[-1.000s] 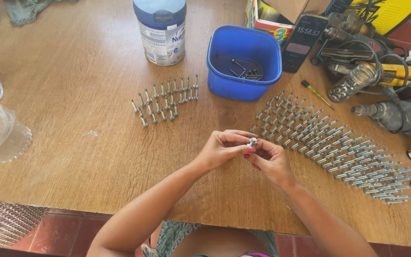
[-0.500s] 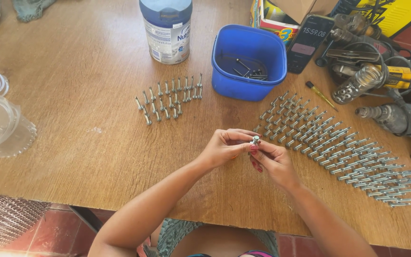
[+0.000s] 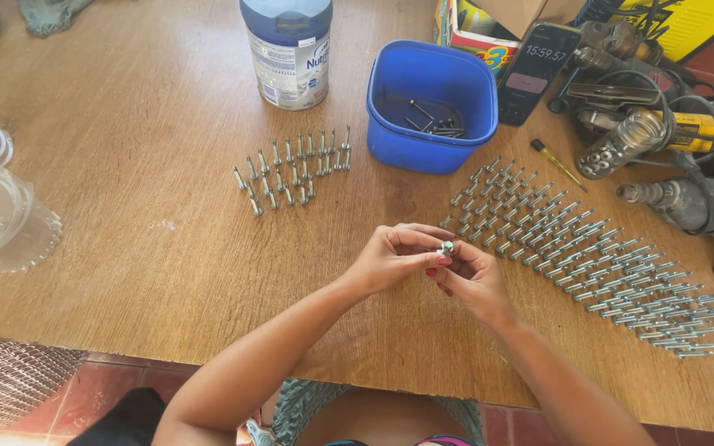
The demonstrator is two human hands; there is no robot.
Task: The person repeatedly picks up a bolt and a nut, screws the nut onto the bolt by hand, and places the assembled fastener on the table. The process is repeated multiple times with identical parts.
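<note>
Both hands, the left hand (image 3: 392,258) and right hand (image 3: 471,277), pinch one small bolt (image 3: 446,247) at fingertips. It looks stiff, light and slick (bare metal); best gripped by its shank.

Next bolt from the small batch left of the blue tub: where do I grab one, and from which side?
Take a bolt from the small batch by its shank, pinching from above. They lie flat on the table, side by side with narrow gaps, so start at the near, outer end of the row, probably the easiest to lift clear.

Your grip pinches a small silver metal bolt (image 3: 446,247); beyond it stands a square blue plastic tub (image 3: 431,103) on the brown wooden counter (image 3: 126,223).
</note>
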